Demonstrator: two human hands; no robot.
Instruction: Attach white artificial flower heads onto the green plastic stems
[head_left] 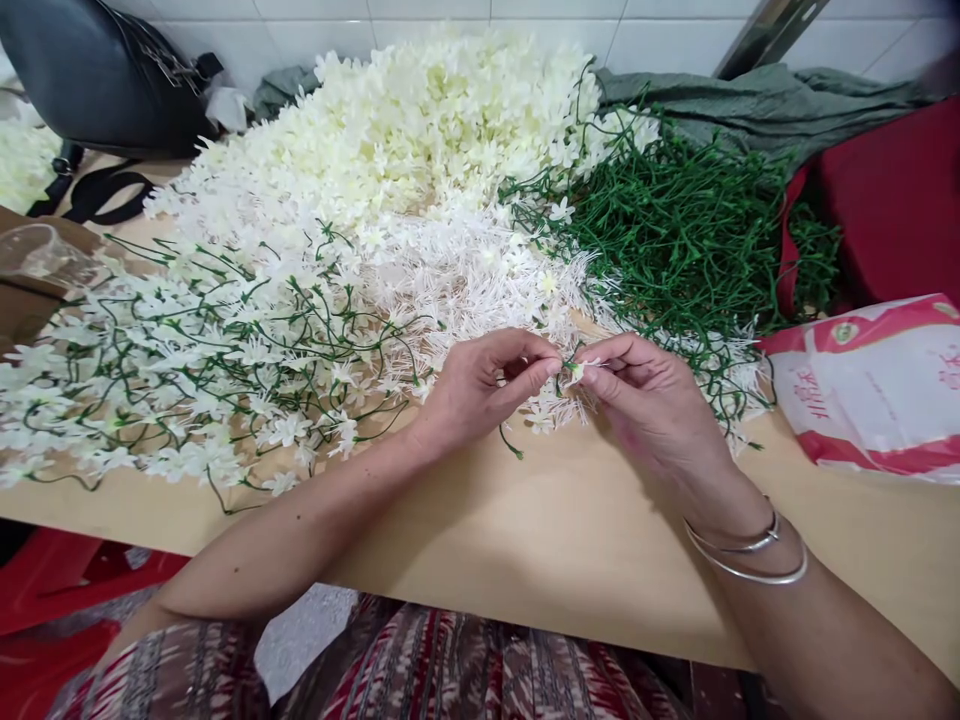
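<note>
**A:** Where does the work sit?

**B:** Right at the fingertips. The left hand (480, 385) has thumb and forefinger closed on the end of a green stem (511, 445), and the stem's tail curls out below the palm. The right hand (645, 395) pinches a small flower (577, 372) between thumb and forefinger. The 2 pinches meet tip to tip, just above the table (570, 540).

**A:** How would you do that well?

**B:** As I judge it, grip the stem close to its end so it cannot bend. Turn the flower's centre toward the stem tip and push straight along the stem, not at an angle. Resting both wrists on the board would steady the 2 pinches.

**A:** What lies around the fingers?

**B:** Just beyond them is a drift of white spiky pieces (465, 270), and further beyond that a heap of cream blossoms (420, 140). Beyond and to the right of the right fingers is a tangle of bare green stems (675, 230). Left of the left fingers, flowered sprigs (187, 360) are spread out flat.

**A:** And the surface and the room?

**B:** It is a pale wooden tabletop, with bare board between the fingers and the body. Well to the right of the fingers lies a red and white plastic bag (877, 390). Beyond that bag are something red (892, 190) and a grey-green cloth (750, 100). Far beyond and left, a black bag (97, 70) rests by a white tiled wall (675, 30). The right wrist wears 2 silver bangles (750, 560).
</note>
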